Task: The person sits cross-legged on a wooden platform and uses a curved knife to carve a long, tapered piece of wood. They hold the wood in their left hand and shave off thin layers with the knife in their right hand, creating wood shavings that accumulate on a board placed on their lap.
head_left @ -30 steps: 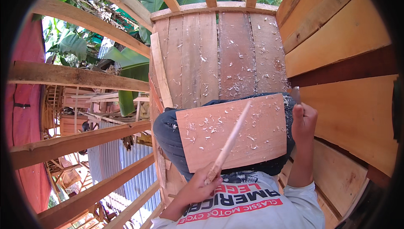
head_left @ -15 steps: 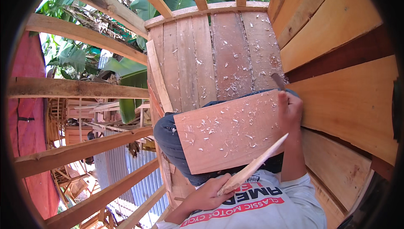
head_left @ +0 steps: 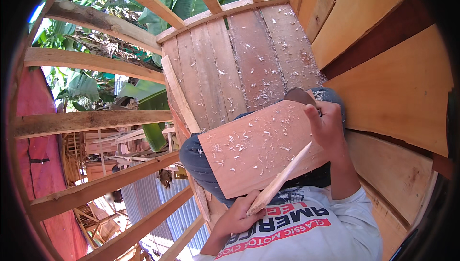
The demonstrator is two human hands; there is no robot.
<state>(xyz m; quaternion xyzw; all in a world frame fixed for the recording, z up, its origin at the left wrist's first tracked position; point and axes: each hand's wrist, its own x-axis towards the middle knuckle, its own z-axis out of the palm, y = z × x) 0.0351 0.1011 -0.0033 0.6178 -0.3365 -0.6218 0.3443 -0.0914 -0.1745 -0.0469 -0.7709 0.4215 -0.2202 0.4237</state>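
Note:
My left hand [head_left: 239, 217], low in front of my shirt, is closed round the thick end of a pale wooden stick [head_left: 281, 180]. The stick slants up and to the right, and its far end is whittled to a sharp point. Closed on a knife, my right hand [head_left: 329, 126] is raised over the right end of a wooden board [head_left: 258, 146]. The knife's dark, broad blade [head_left: 300, 96] juts left beyond the board's far edge, apart from the stick; its handle is mostly hidden in my fist. The board rests across my lap with curled shavings on it.
Shavings are strewn over the plank floor [head_left: 254, 52] ahead. A plank wall [head_left: 383, 88] rises close on my right, and open wooden rails [head_left: 96, 117] run along my left. A loose wood strip [head_left: 179, 93] leans at the floor's left edge. Banana leaves and corrugated metal lie beyond.
My right hand has turned, so the knife blade has swung left and now shows its broad side. The stick's tip has moved slightly left and up. The whole view has tilted a little.

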